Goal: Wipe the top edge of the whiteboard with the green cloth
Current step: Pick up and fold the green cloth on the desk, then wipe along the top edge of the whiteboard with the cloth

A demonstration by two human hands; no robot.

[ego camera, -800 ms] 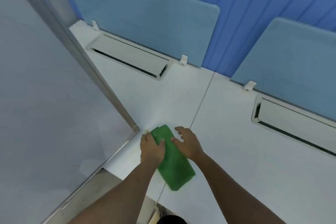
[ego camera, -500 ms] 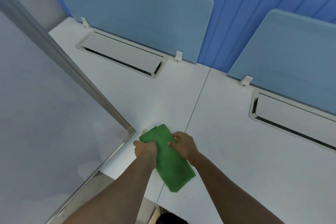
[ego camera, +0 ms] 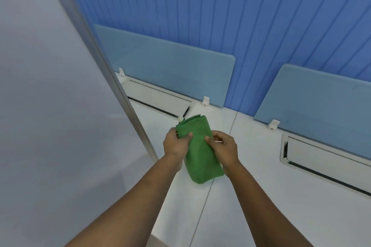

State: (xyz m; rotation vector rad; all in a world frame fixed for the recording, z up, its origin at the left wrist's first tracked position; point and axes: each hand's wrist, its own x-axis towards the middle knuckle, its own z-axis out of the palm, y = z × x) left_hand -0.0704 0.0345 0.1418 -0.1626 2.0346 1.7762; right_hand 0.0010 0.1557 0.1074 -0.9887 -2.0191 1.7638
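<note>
A folded green cloth is held up off the white desk between both hands. My left hand grips its left edge with the thumb on top. My right hand pinches its right edge. The whiteboard fills the left side of the view, and its metal frame edge runs up from beside my left hand. The board's top edge is out of view.
The white desk has two cable slots along its back. Two light blue divider screens stand behind them, in front of a dark blue panelled wall.
Both hands closed on the cloth and lifted it off the desk. The view tilted upward, showing more of the wall and the whiteboard frame.
</note>
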